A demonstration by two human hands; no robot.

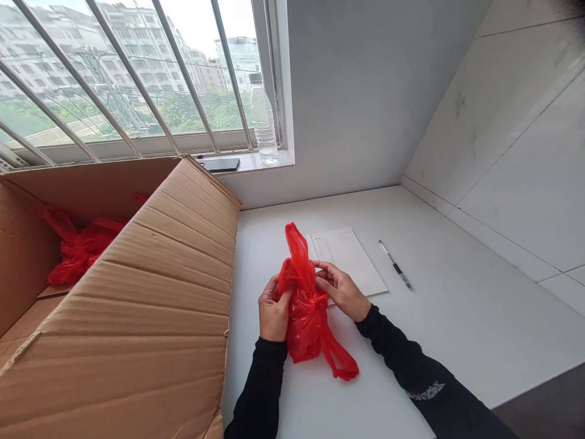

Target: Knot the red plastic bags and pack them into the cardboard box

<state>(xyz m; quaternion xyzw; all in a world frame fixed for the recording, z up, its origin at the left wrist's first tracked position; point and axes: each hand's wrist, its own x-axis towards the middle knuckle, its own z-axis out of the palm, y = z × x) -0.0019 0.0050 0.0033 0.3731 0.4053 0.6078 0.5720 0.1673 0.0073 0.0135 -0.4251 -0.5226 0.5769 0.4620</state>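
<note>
A red plastic bag [307, 332], knotted near its middle, is between my hands over the white table. One of its handle loops points up and away from me, the other hangs down to the right. My left hand [275, 311] grips the bag's left side, thumb pressed on the plastic beside the knot. On the right side, my right hand [343, 291] pinches the bag near the knot, its fingertips partly hidden by the plastic. What the bag contains cannot be made out.
A large open cardboard box [164, 292] stands at left with red plastic bags [85, 250] inside. Beyond my right hand lie a paper sheet [361, 262] and a pen [395, 265] on the table [457, 305]. A water bottle [264, 122] and a phone [222, 164] rest on the windowsill.
</note>
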